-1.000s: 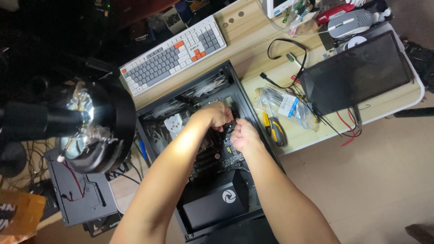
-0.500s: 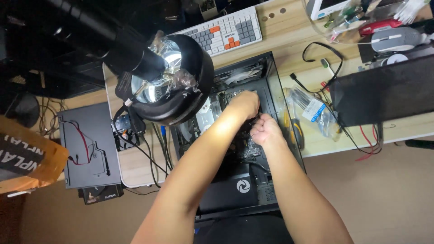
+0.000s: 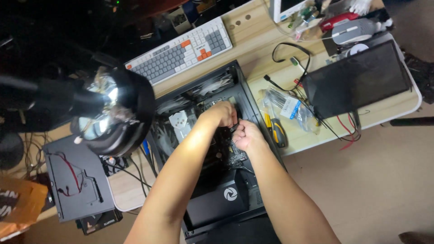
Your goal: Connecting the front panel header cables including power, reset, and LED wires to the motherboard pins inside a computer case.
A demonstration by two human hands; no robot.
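Surface (image 3: 257, 49) of pale wood runs across your view, with tan floor (image 3: 375, 180) below its rounded edge and a dark, cluttered area to the upper left. A black lamp head (image 3: 113, 113) glares close to your camera. On the surface lie a dark side panel (image 3: 357, 79), a grey and white keyboard (image 3: 181, 49) with orange keys, a grey mouse (image 3: 355, 30), a clear bag of small parts (image 3: 289, 108) and a yellow-handled screwdriver (image 3: 276, 131) just beside the case. Another black panel (image 3: 74, 180) with red wires lies at lower left.

The open black computer case (image 3: 244, 90) lies flat in front of you; inside sit the motherboard (image 3: 235, 156) and a black power supply shroud (image 3: 217, 203).

Your left hand (image 3: 221, 114) and right hand (image 3: 246, 135) are both inside the case, over the motherboard's middle, nearly touching each other. Both are curled closed, fingers pinched on something small; you cannot tell what they grip.
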